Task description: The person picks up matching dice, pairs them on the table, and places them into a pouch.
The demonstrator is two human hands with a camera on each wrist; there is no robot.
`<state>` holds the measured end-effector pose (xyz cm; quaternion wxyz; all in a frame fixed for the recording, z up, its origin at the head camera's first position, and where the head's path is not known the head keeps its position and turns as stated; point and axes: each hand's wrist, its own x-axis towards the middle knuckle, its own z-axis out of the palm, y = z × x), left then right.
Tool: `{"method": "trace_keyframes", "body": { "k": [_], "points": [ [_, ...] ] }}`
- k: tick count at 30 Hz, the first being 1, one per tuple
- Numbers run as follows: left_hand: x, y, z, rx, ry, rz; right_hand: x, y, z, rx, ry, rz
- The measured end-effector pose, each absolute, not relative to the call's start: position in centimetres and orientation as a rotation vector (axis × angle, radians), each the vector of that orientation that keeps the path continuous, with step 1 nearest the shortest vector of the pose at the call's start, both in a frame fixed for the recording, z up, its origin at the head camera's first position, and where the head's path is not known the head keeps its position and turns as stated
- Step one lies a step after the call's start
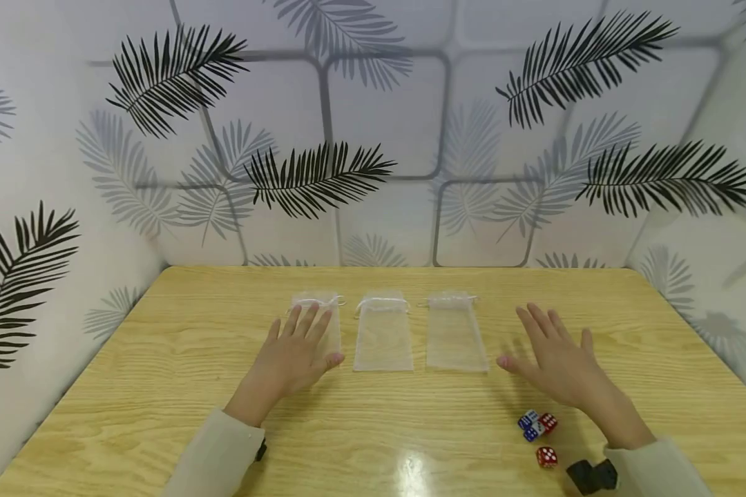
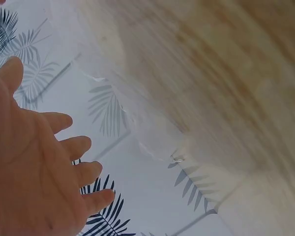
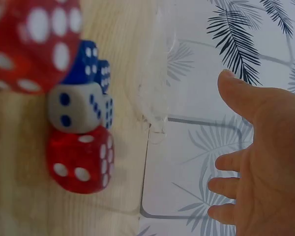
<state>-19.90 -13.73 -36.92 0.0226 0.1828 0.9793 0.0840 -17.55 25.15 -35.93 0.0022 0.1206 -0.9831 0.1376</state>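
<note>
My left hand (image 1: 292,359) is spread palm down above the table, its fingers covering part of the left sheer white drawstring bag (image 1: 331,331). Right of it a middle drawstring bag (image 1: 383,338) and a right drawstring bag (image 1: 455,338) lie flat in a row. My right hand (image 1: 562,366), fingers spread and holding nothing, is over the table to the right of the bags. Below it sits a small cluster of dice: blue dice (image 1: 530,433), white dice (image 1: 538,426) and a red die (image 1: 548,422). Another red die (image 1: 546,457) lies slightly nearer, apart from the cluster.
The wood-grain table (image 1: 373,428) reaches back to a wall (image 1: 385,110) with a leaf pattern, which also closes in both sides. A black wrist device (image 1: 592,476) is by the right sleeve (image 1: 655,469).
</note>
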Motion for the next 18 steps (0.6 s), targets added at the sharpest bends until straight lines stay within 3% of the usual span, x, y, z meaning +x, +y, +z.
{"method": "trace_keyframes", "body": {
  "k": [18],
  "points": [
    [-18.7, -15.0, -37.7, 0.627, 2.879, 0.302, -13.4, 25.4, -38.5, 0.437, -3.057, 0.442]
  ]
}}
